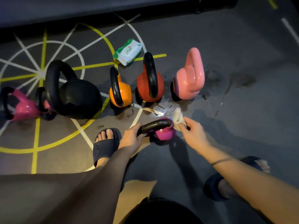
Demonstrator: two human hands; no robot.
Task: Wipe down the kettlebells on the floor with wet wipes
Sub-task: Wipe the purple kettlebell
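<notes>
A small magenta kettlebell [165, 134] with a black handle sits on the floor in front of me. My left hand [131, 138] grips the left end of its handle. My right hand [194, 135] pinches a crumpled white wet wipe [178, 118] against the handle's right end. Behind it stand a pink kettlebell [189, 78], a red one [150, 83], an orange one [120, 92], a large black one [76, 94] and a magenta one [19, 105] at the far left. The wipes pack [127, 51] lies beyond them.
Damp patches mark the dark floor [242, 81] to the right of the pink kettlebell. Yellow and white lines cross the floor on the left. My feet in dark slides [105, 147] stand close to the small kettlebell. A dark wall base runs along the back.
</notes>
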